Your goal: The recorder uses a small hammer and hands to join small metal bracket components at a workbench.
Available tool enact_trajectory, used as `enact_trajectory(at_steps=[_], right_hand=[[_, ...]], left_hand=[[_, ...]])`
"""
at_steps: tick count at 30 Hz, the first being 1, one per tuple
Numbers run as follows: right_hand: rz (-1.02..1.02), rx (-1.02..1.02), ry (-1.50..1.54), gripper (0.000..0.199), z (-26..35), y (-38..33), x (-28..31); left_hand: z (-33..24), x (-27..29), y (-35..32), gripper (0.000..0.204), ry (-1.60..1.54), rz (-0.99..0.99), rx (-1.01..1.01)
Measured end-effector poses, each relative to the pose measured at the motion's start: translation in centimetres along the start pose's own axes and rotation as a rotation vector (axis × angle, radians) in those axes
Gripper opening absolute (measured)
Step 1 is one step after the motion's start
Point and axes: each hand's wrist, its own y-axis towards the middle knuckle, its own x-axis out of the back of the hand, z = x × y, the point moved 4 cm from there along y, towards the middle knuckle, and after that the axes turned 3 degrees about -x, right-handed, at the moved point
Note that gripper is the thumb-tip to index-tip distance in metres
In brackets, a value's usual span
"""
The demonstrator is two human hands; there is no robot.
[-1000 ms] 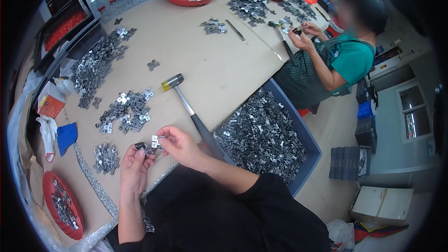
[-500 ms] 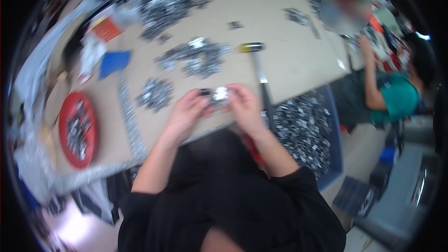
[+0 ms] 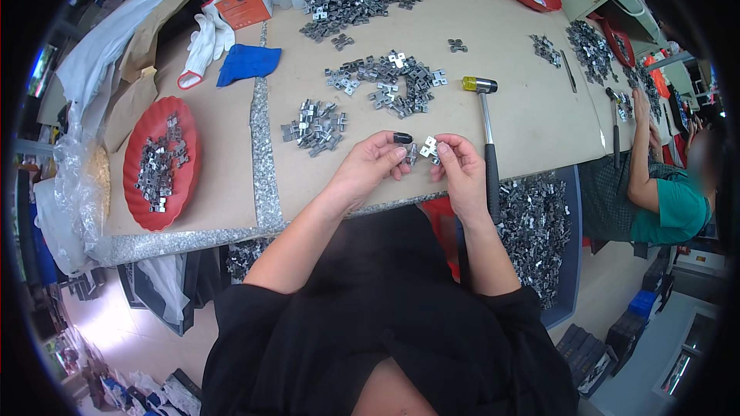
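Pinching a bright metal clip (image 3: 428, 146) between thumb and fingers of the right hand (image 3: 464, 176), just left of the hammer (image 3: 491, 173). Gripping a darker metal clip (image 3: 412, 154) in the left hand (image 3: 364, 167), farther left of the hammer, with thumb pressed toward the fingers and a black finger cover (image 3: 402, 138) on one fingertip. Holding both clips nearly level and close together, with the bright one on the hammer side and the darker one away from it. Cannot tell the long axis of either clip, nor the number of pieces in each grip. Nearer to the hammer with the right hand than with the left. Spread left of the hammer head, on the table (image 3: 532, 119): a larger pile of clips (image 3: 401, 81); farther left, a smaller pile (image 3: 314, 127). Right of the hammer handle: a blue bin (image 3: 571, 277) of small metal pieces.
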Motion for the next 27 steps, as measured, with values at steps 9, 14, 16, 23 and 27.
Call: enact_trajectory(at_steps=[9,14,16,23,27], right_hand=[[-0.258,0.325,-0.662,0.014,2.7,0.7,0.5],[0.016,0.061,0.247,0.021,5.9,0.2,1.8],[-0.045,0.103,0.257,0.021,7.1,0.4,4.2],[-0.202,0.217,0.362,0.018,8.6,2.5,11.7],[-0.249,0.208,0.447,0.018,8.2,3.9,14.1]], left_hand=[[-4.3,-3.9,1.2,0.034,0.890,-0.215,-0.629],[-6.9,-7.6,4.5,0.040,0.903,-0.095,-0.753],[-7.1,-10.2,6.5,0.037,0.919,-0.011,-0.784],[-6.2,-17.1,13.4,0.024,0.868,0.220,-0.778],[-5.6,-19.1,15.9,0.022,0.965,0.218,-0.894]])
